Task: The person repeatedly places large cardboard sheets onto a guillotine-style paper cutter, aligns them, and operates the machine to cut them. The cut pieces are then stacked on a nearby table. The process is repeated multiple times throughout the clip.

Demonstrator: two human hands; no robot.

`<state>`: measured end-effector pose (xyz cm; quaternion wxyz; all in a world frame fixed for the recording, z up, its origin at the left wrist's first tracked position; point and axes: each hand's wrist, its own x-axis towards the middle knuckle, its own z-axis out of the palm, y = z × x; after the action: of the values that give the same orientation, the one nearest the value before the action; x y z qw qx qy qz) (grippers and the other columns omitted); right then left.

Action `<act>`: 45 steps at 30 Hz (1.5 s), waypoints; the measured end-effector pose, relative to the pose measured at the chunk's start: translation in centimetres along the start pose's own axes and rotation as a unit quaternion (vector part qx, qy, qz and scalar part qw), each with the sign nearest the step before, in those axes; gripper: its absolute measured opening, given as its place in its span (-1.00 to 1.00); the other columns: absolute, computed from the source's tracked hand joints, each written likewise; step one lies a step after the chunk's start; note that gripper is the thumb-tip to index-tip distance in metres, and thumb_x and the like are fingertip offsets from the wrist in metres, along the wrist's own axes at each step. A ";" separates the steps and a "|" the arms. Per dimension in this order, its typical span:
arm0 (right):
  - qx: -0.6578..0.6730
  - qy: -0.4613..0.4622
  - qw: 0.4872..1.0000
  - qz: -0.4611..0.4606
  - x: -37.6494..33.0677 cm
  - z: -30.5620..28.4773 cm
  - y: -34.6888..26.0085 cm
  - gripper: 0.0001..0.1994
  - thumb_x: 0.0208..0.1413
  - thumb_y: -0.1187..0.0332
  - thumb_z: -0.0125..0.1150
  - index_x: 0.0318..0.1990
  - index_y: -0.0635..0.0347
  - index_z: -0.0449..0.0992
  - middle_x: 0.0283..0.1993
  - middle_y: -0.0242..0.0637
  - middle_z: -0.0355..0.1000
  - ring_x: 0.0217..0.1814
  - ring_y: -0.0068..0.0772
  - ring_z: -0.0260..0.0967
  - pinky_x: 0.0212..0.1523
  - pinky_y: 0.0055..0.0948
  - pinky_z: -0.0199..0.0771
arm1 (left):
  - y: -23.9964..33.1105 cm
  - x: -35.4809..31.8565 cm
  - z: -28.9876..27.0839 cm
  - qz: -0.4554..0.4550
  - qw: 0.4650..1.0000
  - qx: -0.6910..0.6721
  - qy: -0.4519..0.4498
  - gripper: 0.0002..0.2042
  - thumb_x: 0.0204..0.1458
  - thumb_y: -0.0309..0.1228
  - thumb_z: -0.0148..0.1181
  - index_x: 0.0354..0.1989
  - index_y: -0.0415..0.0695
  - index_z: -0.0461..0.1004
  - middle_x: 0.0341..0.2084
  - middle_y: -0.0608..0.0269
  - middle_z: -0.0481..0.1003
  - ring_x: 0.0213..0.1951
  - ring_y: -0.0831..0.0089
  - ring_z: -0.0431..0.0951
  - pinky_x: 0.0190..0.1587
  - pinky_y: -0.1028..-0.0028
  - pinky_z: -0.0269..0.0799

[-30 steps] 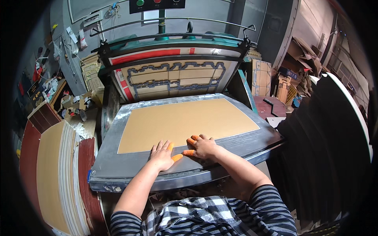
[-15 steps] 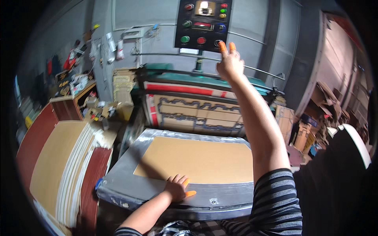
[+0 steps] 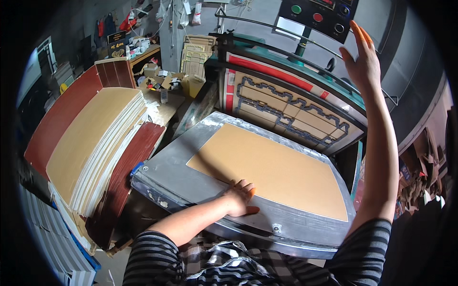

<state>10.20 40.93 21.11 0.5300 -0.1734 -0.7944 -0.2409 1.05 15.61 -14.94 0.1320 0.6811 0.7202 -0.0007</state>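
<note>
A tan sheet of board (image 3: 281,164) lies flat on the grey metal bed (image 3: 167,162) of a die-cutting press. My left hand (image 3: 240,197) rests at the sheet's near edge, partly on the bed, fingers apart and nothing held. Raised at the upper right, my right hand (image 3: 363,59) has its fingers stretched out beside the lower right corner of a black control panel (image 3: 329,22). Orange covers show on fingers of both hands. Behind the bed stands the cutting die (image 3: 286,107), a tan board edged with dark strips.
A stack of tan and white boards (image 3: 90,143) stands at the left, with dark red panels (image 3: 124,171) beside it. Small cartons (image 3: 157,78) clutter the back left. Brown cardboard scraps (image 3: 424,157) pile up at the far right. A black rail (image 3: 267,21) crosses above the press.
My view has turned, so the press sits tilted and the panel is farther right. My right hand has come away from the panel's button; my left hand stays by the sheet's near edge.
</note>
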 end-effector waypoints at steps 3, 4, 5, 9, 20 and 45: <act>0.084 0.043 0.988 -0.119 -6.1 -6.4 -3.1 -0.37 0.06 0.25 0.29 0.31 0.02 0.22 0.27 -0.02 0.26 0.23 0.04 0.31 0.09 -0.15 0.50 | -1.5 3.0 -1.1 -0.025 0.998 -0.037 0.037 -0.24 0.10 0.25 -0.16 0.25 -0.17 0.22 0.34 0.10 0.09 0.36 0.07 0.02 0.33 0.03 -0.11; 0.108 0.024 0.986 -0.124 -7.8 -9.1 -4.3 -0.39 0.08 0.26 0.28 0.30 0.06 0.23 0.26 -0.02 0.27 0.25 0.05 0.30 0.12 -0.11 0.46 | -1.9 3.9 -5.2 -0.008 0.999 -0.029 -0.044 -0.25 0.13 0.24 -0.20 0.31 -0.12 0.16 0.36 0.09 0.07 0.36 0.04 0.03 0.35 0.04 -0.12; 0.130 0.011 0.983 -0.132 -9.1 -11.7 -5.4 -0.41 0.09 0.27 0.26 0.29 0.09 0.24 0.25 -0.01 0.28 0.26 0.06 0.29 0.15 -0.07 0.43 | -3.1 5.6 -6.7 -0.008 0.998 -0.017 -0.058 -0.25 0.14 0.24 -0.22 0.35 -0.07 0.12 0.38 0.09 0.04 0.37 0.08 0.03 0.36 0.06 -0.09; 0.109 -0.099 0.988 -0.041 -15.5 -22.8 -6.2 -0.41 0.05 0.33 0.29 0.25 0.17 0.26 0.25 0.01 0.27 0.30 0.07 0.24 0.25 0.00 0.29 | -6.1 12.4 -15.5 -0.038 0.997 0.056 0.047 -0.27 0.13 0.18 -0.06 0.36 -0.04 0.12 0.40 0.13 0.00 0.42 0.16 -0.07 0.42 0.17 -0.22; 0.069 0.004 0.870 0.489 -38.9 -30.4 -3.0 -0.56 0.00 0.48 0.34 0.09 0.34 0.44 0.00 -0.13 0.45 0.02 -0.33 0.43 0.01 -0.42 0.43 | 3.5 9.3 -13.8 0.349 0.741 -0.101 0.565 -0.76 -0.14 -0.45 0.34 -0.25 -0.19 0.56 -0.30 0.14 0.54 -0.21 0.14 0.55 -0.10 0.25 0.45; 0.023 -0.114 0.911 0.395 -44.5 -24.5 -5.9 -0.76 -0.05 0.36 0.35 -0.19 0.21 0.58 -0.19 -0.08 0.53 -0.19 -0.08 0.51 -0.14 -0.26 0.53 | 5.2 1.3 -21.8 0.283 0.708 0.014 0.647 -0.76 -0.05 -0.46 0.32 -0.18 -0.21 0.56 -0.14 0.14 0.52 0.00 0.12 0.48 0.10 0.25 0.33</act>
<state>42.45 21.28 -13.38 0.4917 -0.4869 -0.7214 0.0278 1.93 21.23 6.81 -0.3814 0.6886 0.4025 0.4674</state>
